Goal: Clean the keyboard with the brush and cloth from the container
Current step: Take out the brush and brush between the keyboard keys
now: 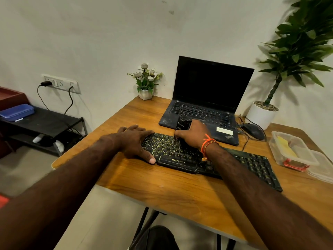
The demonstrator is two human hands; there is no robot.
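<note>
Gripping a black cylindrical brush [182, 126] by its body, the right hand [192, 135] holds it upright over the middle keys of the black Zebronics keyboard with yellow lettering [207, 157], fingers curled round the handle and the bristle end down at the keys; the bristles themselves are too blurred to tell apart. An orange thread bracelet [207, 144] circles that wrist. The left hand [134, 141] lies flat with fingers straight and spread across the keyboard's left end, its thumb on the wooden tabletop [162, 188] just beside the front edge of the keyboard. The keyboard lies slanted on the table, its right end running toward the near right.

Behind it stands an open black laptop with a dark screen [210, 87], its front edge close to the brush. A black wired mouse [254, 130] sits to the right of the laptop. Further right, near the table's edge, is a clear plastic rectangular container [286, 141] with a yellow cloth [286, 147] inside and something red at its near end; a clear lid [322, 170] lies just beside it. A small white pot of pale artificial flowers [146, 83] stands at the table's far corner, and a tall green plant in a white pot [281, 69] at the far right. A low black shelf holding a blue case [17, 111] stands by the wall at left.
</note>
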